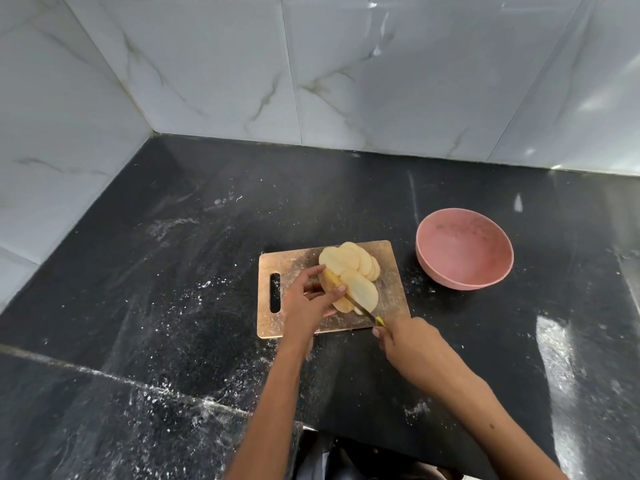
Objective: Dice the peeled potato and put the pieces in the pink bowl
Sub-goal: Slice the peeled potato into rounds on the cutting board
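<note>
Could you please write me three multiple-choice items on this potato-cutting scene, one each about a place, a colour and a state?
1. Where does the round pink bowl stand?
A. On the wooden cutting board
B. On the black counter, right of the board
C. Left of the board

2. What colour is the knife handle?
A. Yellow-green
B. Red
C. Blue

3. What is in the bowl?
A. Diced potato
B. Water
C. No potato pieces

Answers: 1 B, it sits on the black stone counter beside the rectangular wooden cutting board. 2 A, yellow-green shows at the right hand. 3 C, the pale potato slices all lie on the board, by the left hand.
</note>
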The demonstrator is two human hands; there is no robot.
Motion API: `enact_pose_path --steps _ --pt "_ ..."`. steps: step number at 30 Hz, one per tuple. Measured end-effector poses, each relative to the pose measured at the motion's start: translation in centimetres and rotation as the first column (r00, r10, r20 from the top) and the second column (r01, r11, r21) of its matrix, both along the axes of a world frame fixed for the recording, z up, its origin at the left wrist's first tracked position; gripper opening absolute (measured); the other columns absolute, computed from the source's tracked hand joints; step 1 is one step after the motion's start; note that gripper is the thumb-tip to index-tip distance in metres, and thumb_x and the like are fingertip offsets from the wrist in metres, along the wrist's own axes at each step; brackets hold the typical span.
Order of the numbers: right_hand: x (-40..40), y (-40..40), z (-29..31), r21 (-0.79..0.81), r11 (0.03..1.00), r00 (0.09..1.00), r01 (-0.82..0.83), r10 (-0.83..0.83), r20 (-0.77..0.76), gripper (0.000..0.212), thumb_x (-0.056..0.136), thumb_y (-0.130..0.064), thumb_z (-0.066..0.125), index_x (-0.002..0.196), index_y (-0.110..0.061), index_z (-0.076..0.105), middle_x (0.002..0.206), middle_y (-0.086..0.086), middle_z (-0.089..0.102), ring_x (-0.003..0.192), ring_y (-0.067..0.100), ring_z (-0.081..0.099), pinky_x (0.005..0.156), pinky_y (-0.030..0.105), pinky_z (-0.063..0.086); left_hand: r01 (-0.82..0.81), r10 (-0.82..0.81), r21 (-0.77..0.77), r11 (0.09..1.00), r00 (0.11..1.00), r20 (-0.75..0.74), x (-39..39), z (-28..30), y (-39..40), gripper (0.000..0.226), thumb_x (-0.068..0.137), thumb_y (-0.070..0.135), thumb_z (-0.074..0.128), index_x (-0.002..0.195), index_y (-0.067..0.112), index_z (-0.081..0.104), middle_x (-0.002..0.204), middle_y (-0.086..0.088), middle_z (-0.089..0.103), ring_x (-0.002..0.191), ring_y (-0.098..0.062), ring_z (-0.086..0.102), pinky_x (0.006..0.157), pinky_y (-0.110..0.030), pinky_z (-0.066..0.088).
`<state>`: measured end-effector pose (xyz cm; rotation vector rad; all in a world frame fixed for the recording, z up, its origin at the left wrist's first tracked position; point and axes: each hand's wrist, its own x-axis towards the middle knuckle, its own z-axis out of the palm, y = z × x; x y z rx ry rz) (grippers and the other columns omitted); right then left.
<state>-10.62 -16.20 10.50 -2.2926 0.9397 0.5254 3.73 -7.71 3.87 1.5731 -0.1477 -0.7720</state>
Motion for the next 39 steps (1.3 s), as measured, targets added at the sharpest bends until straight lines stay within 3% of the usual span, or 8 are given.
enact_pose_path --steps 5,14,18,23,29,36,39 --pt "-0.1 -0.1 -0.3 0.077 0.997 0.992 0.030 -0.039 0.118 0.037 0.103 -0.037 0.032 0.088 -0.016 0.058 0.077 -0.002 0.057 0.077 0.018 0.055 0.069 0.032 0.041 -0.088 0.085 -0.037 0.995 0.994 -0.070 -0.2 0.2 -0.5 0.038 0.082 0.007 0.073 0.116 0.018 0.064 0.107 -0.010 0.066 0.098 -0.021 0.066 0.064 -0.032 0.060" --pt "2.0 0.6 -2.7 0.049 0.991 0.954 0.128 -0.136 0.267 0.037 0.102 -0.041 0.030 0.085 -0.017 0.052 0.080 0.003 0.058 0.072 0.017 0.054 0.069 0.037 0.046 -0.182 0.173 -0.057 0.982 0.975 -0.137 -0.5 0.1 -0.9 0.042 0.080 0.004 0.074 0.120 0.012 0.065 0.106 -0.010 0.070 0.096 -0.020 0.069 0.064 -0.034 0.060" --pt "3.4 1.0 -3.4 0.008 0.996 0.964 0.094 -0.093 0.248 0.032 0.103 -0.038 0.030 0.091 -0.017 0.051 0.085 0.005 0.058 0.078 0.021 0.055 0.069 0.038 0.045 -0.207 0.198 -0.047 0.977 0.968 -0.153 -0.6 0.2 -0.8 0.041 0.077 0.003 0.077 0.116 0.003 0.066 0.105 -0.013 0.070 0.089 -0.020 0.071 0.060 -0.032 0.059" --pt "4.1 0.9 -3.7 -0.029 0.996 0.980 0.081 -0.074 0.186 0.031 0.104 -0.034 0.029 0.107 -0.012 0.050 0.099 0.010 0.060 0.089 0.025 0.056 0.068 0.035 0.039 -0.143 0.140 -0.024 0.989 0.986 -0.095 -1.0 0.7 -0.9 0.049 0.071 0.002 0.081 0.117 0.007 0.065 0.102 -0.011 0.071 0.083 -0.016 0.072 0.058 -0.027 0.057" --pt "2.7 2.1 -3.6 -0.055 0.994 0.991 0.094 -0.089 0.097 0.014 0.104 -0.029 0.028 0.098 -0.018 0.032 0.098 0.008 0.062 0.089 0.028 0.060 0.066 0.036 0.038 -0.155 0.155 -0.011 0.988 0.986 -0.057 -1.4 0.6 -1.2 0.048 0.074 0.000 0.079 0.119 0.007 0.065 0.101 -0.007 0.070 0.084 -0.014 0.071 0.063 -0.030 0.059" --pt "4.2 2.5 -4.3 -0.077 0.994 0.994 0.073 -0.066 0.088 0.011 0.102 -0.017 0.032 0.108 -0.014 0.040 0.103 0.009 0.059 0.095 0.027 0.058 0.067 0.035 0.037 -0.194 0.193 0.000 0.981 0.977 -0.096 -1.4 0.6 -0.9 0.044 0.078 -0.005 0.073 0.119 0.008 0.065 0.105 -0.009 0.071 0.092 -0.019 0.070 0.069 -0.036 0.061" --pt "4.6 2.8 -4.5 -0.044 0.996 0.994 0.078 -0.074 0.082 0.013 0.102 -0.016 0.034 0.111 -0.014 0.042 0.106 0.009 0.058 0.097 0.026 0.057 0.070 0.036 0.040 -0.206 0.207 0.045 0.978 0.978 -0.017 -1.4 0.2 -0.8 0.040 0.080 -0.001 0.073 0.117 0.011 0.066 0.104 -0.006 0.070 0.093 -0.018 0.069 0.073 -0.040 0.061"
